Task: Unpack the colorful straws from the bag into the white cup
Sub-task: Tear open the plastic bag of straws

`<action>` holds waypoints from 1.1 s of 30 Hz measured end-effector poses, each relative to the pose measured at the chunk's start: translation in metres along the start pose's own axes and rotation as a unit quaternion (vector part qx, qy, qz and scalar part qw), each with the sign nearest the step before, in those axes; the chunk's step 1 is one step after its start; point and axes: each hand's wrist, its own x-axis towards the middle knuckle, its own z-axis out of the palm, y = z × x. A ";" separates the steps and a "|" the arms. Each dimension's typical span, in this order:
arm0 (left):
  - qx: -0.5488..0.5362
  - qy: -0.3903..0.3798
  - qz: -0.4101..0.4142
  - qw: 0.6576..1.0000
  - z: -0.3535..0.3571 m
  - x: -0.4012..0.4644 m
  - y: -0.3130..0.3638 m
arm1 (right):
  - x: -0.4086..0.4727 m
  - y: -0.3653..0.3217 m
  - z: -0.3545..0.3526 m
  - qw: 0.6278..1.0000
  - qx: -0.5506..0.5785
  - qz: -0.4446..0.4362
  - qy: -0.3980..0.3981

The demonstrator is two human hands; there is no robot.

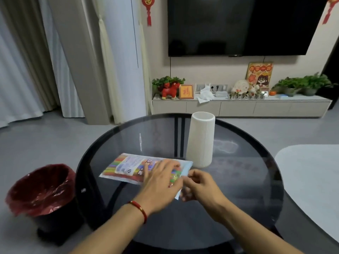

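— What colours are showing on the bag (128, 166)?
— Rainbow stripes of straws (117, 165) are showing through: red, orange, yellow, green, blue, purple, under a white printed label.
— And the cup (200, 139)?
— It is standing plain white, finely ribbed.
— The table (238, 180)?
— Dark smoked glass, rimmed in black.
— Anything red?
— A red liner is lining the black bin (41, 195), and a red cord is circling the left wrist (140, 210).
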 end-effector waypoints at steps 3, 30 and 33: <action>-0.022 0.076 -0.017 0.997 0.020 0.006 -0.001 | 0.010 0.003 0.004 0.995 0.095 0.007 -0.004; 0.081 0.054 0.006 0.995 -0.012 0.003 0.011 | 0.011 -0.008 0.015 0.996 0.074 -0.034 -0.031; 0.108 0.043 -0.002 0.993 -0.015 0.000 0.011 | 0.010 -0.011 0.012 0.997 -0.024 -0.073 -0.001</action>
